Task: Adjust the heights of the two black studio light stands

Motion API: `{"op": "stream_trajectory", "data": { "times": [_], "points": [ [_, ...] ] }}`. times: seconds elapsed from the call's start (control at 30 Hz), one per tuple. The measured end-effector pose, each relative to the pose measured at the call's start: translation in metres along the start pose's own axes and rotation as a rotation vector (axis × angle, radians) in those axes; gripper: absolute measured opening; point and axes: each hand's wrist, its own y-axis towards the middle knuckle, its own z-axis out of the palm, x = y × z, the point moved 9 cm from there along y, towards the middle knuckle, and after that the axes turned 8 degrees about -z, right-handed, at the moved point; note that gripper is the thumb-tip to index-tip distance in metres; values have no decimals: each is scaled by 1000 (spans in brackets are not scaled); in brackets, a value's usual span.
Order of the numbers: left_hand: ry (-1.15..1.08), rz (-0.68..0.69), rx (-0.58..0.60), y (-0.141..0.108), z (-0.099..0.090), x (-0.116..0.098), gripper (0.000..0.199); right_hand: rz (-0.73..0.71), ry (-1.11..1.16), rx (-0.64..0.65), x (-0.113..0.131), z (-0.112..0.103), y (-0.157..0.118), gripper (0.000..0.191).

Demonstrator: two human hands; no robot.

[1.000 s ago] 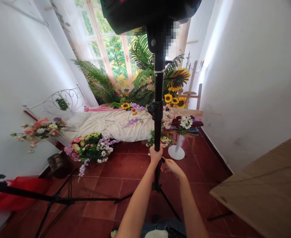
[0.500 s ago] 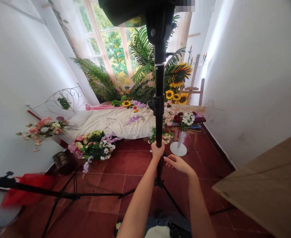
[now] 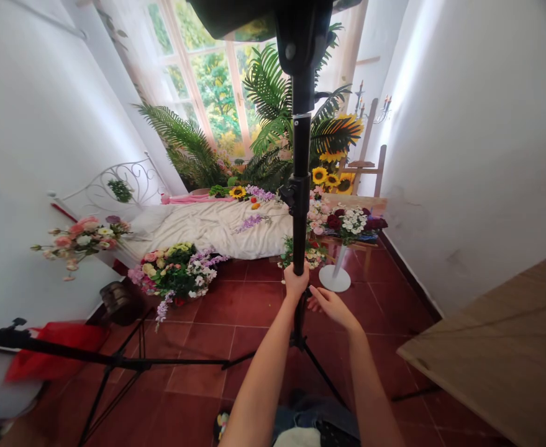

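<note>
A black light stand [image 3: 301, 242] rises upright in front of me, its dark lamp head [image 3: 254, 18] cut off by the top edge. My left hand [image 3: 297, 282] is wrapped round the pole below its middle collar. Just under it and to the right, my right hand [image 3: 331, 305] has its fingers curled at a dark locking knob on the pole's lower collar. The fingers partly hide that knob. A second knob [image 3: 287, 194] sticks out from the collar higher up. The stand's legs [image 3: 325, 374] spread over the floor near my feet.
Another black stand [image 3: 118, 361] crosses at left beside red cloth [image 3: 61, 351]. A bed with a cream sheet [image 3: 207, 230], flower bunches [image 3: 174, 273] and palm leaves [image 3: 273, 81] lies ahead. A white round-based stand [image 3: 335, 279] is close to the pole; a brown panel [image 3: 496, 347] juts in at right.
My left hand keeps its hold on the pole. The right hand has turned slightly at the lower collar, its thumb a little higher. The view has shifted slightly.
</note>
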Motion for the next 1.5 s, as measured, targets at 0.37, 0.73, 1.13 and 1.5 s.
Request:
{"op": "stream_trajectory", "data": {
  "times": [0.37, 0.73, 1.13, 1.5],
  "points": [
    [45, 55, 5, 0, 1, 0, 32, 110, -10, -8, -28, 12, 10, 63],
    [81, 113, 14, 1, 2, -3, 37, -115, -372, -26, 20, -9, -6, 33],
    [33, 32, 9, 2, 2, 0, 33, 152, 565, 240, -12, 35, -1, 50],
    [63, 54, -8, -4, 2, -8, 29, 28, 404, 32, -16, 20, 4, 46]
  ]
}}
